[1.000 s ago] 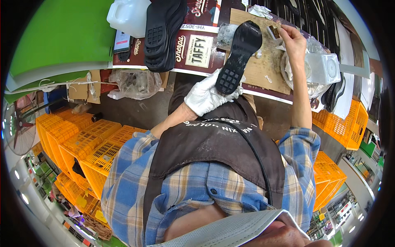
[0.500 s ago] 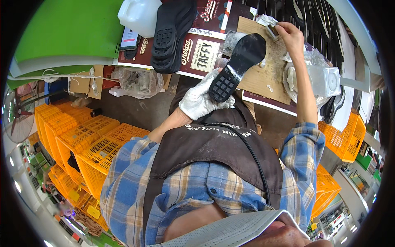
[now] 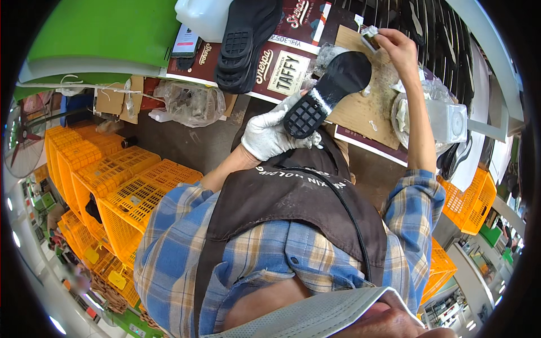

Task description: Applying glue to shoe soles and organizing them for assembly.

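Note:
My left hand (image 3: 265, 137), in a white glove, is closed around the heel end of a black shoe sole (image 3: 350, 74). The sole is tilted with its toe end toward the far right. A grid of square recesses covers its heel part, and a whitish band crosses the middle. My bare right hand (image 3: 400, 52) is at the far side of the bench, pinching a small whitish piece with a darker part (image 3: 370, 39); its exact kind is unclear. Below that hand lies a worn cardboard sheet (image 3: 378, 110) with whitish scraps on it.
A stack of black soles (image 3: 235, 53) stands on printed boxes, beside a white plastic jug (image 3: 205, 19) and a phone (image 3: 185, 42). At the right are a clear plastic container (image 3: 449, 121) and a rack of dark soles (image 3: 420, 25). Orange crates (image 3: 149, 197) fill the left.
The bench has shifted slightly rightward in view. My right hand and its small piece have moved slightly up and left. The sole stays in my left hand, its whitish band looking whiter and less shiny.

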`<state>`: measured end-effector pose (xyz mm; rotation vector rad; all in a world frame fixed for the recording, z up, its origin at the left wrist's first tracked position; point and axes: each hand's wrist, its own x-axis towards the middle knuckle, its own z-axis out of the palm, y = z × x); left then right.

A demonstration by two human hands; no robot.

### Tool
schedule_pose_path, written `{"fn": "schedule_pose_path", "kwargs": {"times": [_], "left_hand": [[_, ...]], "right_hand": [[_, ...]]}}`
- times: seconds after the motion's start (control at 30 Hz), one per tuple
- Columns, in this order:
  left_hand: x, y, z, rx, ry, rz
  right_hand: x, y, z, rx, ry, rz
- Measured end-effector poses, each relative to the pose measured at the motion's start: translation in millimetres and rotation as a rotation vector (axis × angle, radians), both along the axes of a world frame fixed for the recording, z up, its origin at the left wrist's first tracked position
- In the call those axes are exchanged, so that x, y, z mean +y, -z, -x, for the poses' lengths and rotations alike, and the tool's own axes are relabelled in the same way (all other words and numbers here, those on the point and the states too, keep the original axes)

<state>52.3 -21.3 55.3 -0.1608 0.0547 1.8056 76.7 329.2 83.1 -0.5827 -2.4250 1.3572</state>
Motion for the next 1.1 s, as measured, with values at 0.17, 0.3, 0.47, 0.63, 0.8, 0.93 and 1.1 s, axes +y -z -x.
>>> {"fn": "schedule_pose_path", "kwargs": {"times": [0.17, 0.3, 0.47, 0.63, 0.8, 0.93, 1.1], "left_hand": [[2, -8, 2, 0.056, -0.007, -0.049], [1, -14, 3, 0.16, -0.02, 0.061], [3, -21, 3, 0.196, -0.028, 0.029], [4, -25, 4, 0.154, -0.042, -0.055], [6, -23, 6, 0.161, -0.032, -0.121], [6, -23, 4, 0.062, -0.047, -0.116], [9, -26, 2, 0.045, -0.06, -0.084]], "right_hand": [[-27, -21, -1, -0.005, -0.59, 0.059], [-30, -28, 13, 0.044, -0.056, 0.018], [-36, -35, 14, -0.029, -0.71, 0.07], [-45, -44, 16, 0.123, -0.266, 0.225], [-54, -48, 13, 0.079, -0.46, 0.109], [-64, -54, 2, 0.064, -0.454, 0.245], [-64, -51, -8, 0.117, -0.291, 0.261]]}}
